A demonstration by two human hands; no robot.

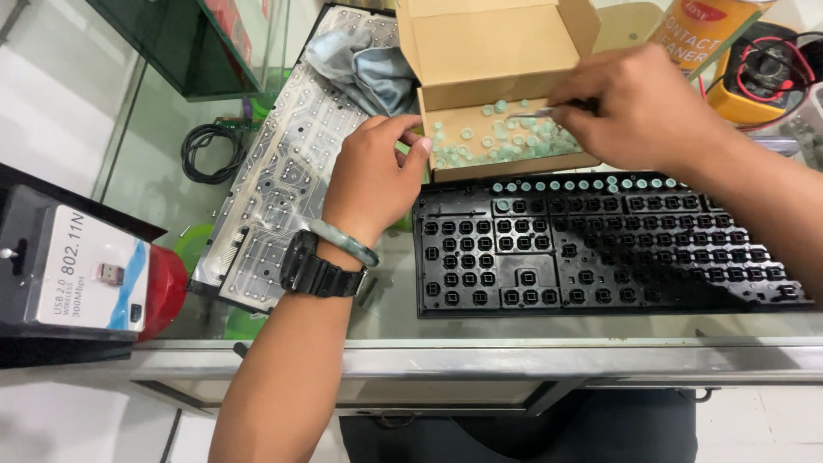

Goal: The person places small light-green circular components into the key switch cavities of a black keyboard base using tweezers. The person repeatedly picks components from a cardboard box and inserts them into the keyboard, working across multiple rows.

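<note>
Our left hand point(370, 176) curled against the cardboard box point(493, 51), our right hand point(639, 107) pinching tweezers point(536, 112) over pale rubber domes point(497, 141), keyboard frame point(600, 249) just beside on the worktop point(403, 304)

Open glass strip point(600, 330) in front of keyboard frame point(600, 244), passable. Cardboard box point(497, 94) walls block top centre. Membrane sheet point(283, 171), cloth point(360, 64) crowd left; yellow meter point(763, 77), spray can point(699, 30) crowd right corner.

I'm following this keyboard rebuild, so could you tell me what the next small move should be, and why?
Probably lift one dome from the box with the tweezers in the right hand; the tips sit among the domes, and only the keyboard's top row holds any.
</note>
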